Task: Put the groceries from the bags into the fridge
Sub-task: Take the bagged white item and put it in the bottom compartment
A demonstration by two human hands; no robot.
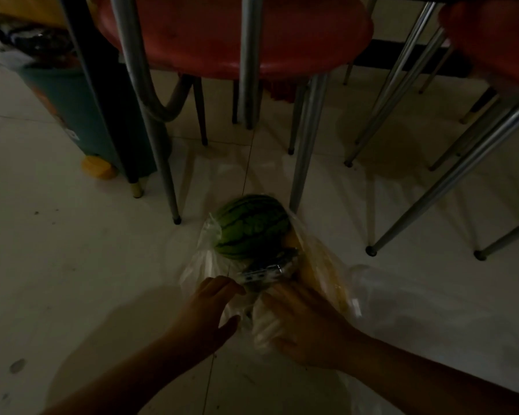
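Note:
A clear plastic bag (pixel 203 259) lies on the tiled floor in dim light. In it sit a small striped green watermelon (pixel 250 227), a flat dark packet (pixel 262 272) below it, and yellow fruit (pixel 327 274) on the right side. My left hand (pixel 210 307) is at the bag's near left edge, fingers curled by the packet. My right hand (pixel 303 324) presses on the bag's mouth, fingers around crumpled plastic. Whether either hand grips an item inside is unclear.
Red stools (pixel 237 37) on thin metal legs (pixel 306 139) stand just behind the bag. A green bin (pixel 81 115) and a dark table leg (pixel 102 94) are at the left. More clear plastic (pixel 417 310) spreads over the floor on the right.

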